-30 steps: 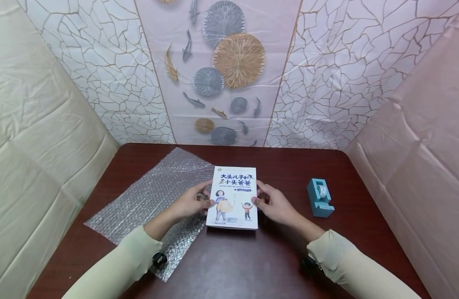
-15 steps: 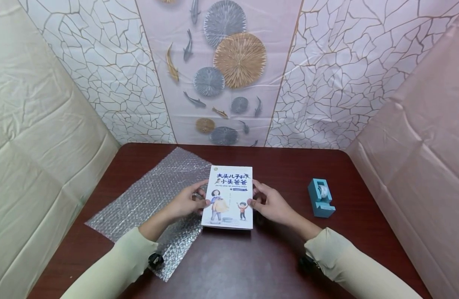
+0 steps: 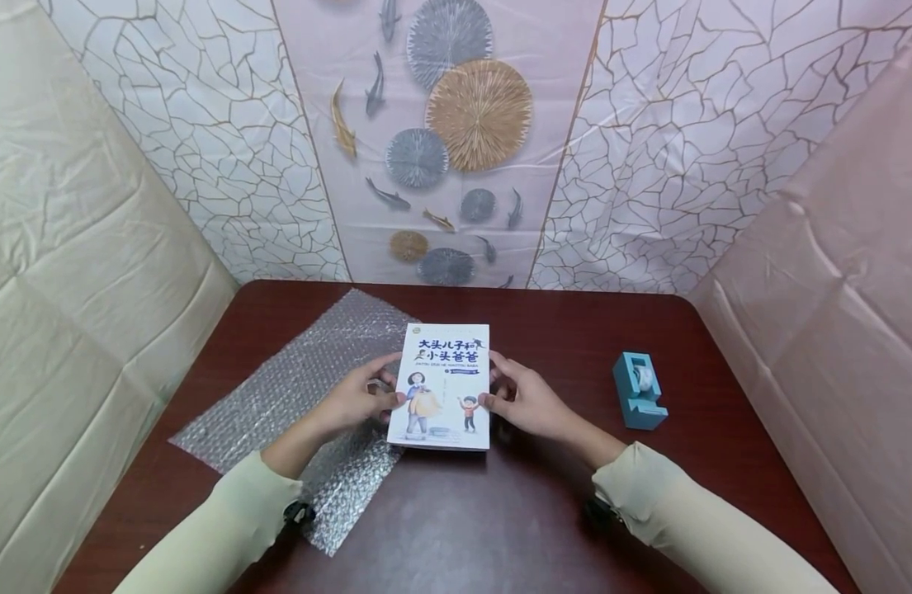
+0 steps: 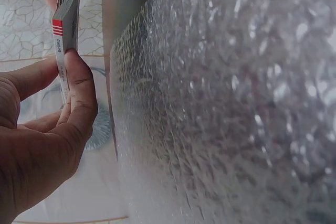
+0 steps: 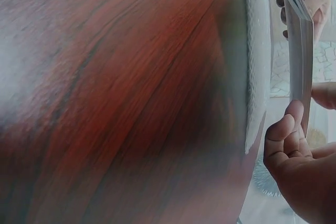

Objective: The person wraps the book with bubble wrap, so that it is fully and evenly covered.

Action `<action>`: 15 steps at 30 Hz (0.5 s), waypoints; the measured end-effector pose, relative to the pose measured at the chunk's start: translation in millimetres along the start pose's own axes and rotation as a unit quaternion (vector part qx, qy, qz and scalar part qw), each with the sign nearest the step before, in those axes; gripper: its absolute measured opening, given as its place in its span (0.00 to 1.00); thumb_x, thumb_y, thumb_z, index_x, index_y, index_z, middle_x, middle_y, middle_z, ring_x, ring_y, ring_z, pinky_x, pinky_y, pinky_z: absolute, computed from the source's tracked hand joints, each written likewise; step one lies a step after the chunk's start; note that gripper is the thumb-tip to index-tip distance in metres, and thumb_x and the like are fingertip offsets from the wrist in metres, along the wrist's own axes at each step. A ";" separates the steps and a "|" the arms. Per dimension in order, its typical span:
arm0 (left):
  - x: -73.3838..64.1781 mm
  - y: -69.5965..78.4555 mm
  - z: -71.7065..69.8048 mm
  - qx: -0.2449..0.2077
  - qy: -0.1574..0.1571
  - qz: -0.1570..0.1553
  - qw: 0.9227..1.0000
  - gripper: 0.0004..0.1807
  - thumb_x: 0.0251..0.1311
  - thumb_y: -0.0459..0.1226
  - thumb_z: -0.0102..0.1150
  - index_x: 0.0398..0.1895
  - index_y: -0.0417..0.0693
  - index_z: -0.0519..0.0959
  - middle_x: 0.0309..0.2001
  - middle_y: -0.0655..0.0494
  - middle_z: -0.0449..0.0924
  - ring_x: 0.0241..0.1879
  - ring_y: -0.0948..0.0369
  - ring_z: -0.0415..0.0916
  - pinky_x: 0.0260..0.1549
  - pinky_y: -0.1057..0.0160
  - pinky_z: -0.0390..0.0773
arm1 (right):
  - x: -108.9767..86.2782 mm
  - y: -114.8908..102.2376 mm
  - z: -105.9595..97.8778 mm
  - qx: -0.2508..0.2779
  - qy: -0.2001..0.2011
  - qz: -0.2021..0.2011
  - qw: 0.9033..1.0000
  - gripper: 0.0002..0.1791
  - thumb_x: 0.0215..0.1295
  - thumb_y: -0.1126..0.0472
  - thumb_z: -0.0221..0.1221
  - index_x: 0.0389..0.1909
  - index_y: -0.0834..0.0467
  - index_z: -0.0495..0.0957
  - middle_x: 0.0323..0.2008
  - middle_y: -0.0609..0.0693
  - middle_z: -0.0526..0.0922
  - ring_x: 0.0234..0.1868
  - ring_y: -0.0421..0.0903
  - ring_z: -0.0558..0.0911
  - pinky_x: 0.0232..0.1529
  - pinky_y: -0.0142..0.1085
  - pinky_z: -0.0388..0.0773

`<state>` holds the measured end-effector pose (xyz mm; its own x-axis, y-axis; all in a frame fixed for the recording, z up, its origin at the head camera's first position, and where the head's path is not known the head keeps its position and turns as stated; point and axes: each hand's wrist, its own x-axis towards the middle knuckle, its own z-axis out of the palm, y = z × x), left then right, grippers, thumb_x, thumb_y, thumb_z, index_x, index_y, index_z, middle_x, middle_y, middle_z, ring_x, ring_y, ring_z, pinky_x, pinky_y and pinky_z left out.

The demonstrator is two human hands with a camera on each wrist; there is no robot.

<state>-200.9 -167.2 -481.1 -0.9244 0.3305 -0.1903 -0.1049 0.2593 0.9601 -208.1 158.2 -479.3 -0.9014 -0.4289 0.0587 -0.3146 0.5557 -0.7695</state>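
Note:
A white paperback book (image 3: 444, 388) with Chinese lettering and drawn figures on its cover is held above the table, cover up. My left hand (image 3: 355, 398) grips its left edge, thumb on top and fingers beneath. On the opposite edge my right hand (image 3: 526, 398) holds it the same way. In the left wrist view the book's spine (image 4: 59, 35) shows between thumb and fingers of the left hand (image 4: 52, 124). The right wrist view shows the page edges of the book (image 5: 300, 51) pinched by the right hand (image 5: 307, 156). A sheet of bubble wrap (image 3: 292, 396) lies partly under the left hand and book.
A teal tape dispenser (image 3: 639, 390) with a roll of clear tape stands on the right of the dark red-brown wooden table (image 3: 574, 330). Patterned cloth (image 3: 456, 124) hangs behind, and pale quilted panels (image 3: 819, 272) flank both sides.
Both hands have carried the book a little to the left, farther over the bubble wrap. The bubble wrap and tape dispenser stay in place on the table.

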 end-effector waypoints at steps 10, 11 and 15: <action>-5.3 -8.0 -10.4 -0.005 -0.001 0.003 1.000 0.47 0.70 0.24 0.67 0.89 0.40 0.57 0.54 0.40 0.74 0.38 0.59 0.80 0.40 0.55 0.91 | 7.3 -7.3 6.1 -0.013 -0.009 -0.010 1.000 0.45 0.73 0.61 0.71 0.85 0.65 0.62 0.51 0.57 0.88 0.36 0.41 0.81 0.38 0.32 0.78; -6.1 -8.4 -11.3 -0.004 0.000 0.002 1.000 0.47 0.70 0.24 0.67 0.89 0.40 0.57 0.54 0.40 0.74 0.38 0.59 0.81 0.40 0.55 0.91 | 7.6 -8.3 6.9 -0.014 -0.009 -0.011 1.000 0.45 0.73 0.61 0.71 0.85 0.66 0.62 0.51 0.56 0.88 0.36 0.41 0.80 0.39 0.32 0.78; -8.7 -10.2 -14.0 0.002 0.004 0.006 1.000 0.47 0.70 0.24 0.67 0.89 0.38 0.55 0.54 0.40 0.74 0.38 0.59 0.81 0.40 0.55 0.92 | 8.8 -11.8 10.3 -0.018 -0.008 -0.017 1.000 0.46 0.74 0.60 0.71 0.85 0.66 0.60 0.52 0.57 0.87 0.37 0.41 0.80 0.39 0.32 0.78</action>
<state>-196.9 -185.3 -486.3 -0.9287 0.3260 -0.1767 -0.0919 0.2592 0.9614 -209.3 140.5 -476.2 -0.8852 -0.4594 0.0731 -0.3552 0.5660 -0.7440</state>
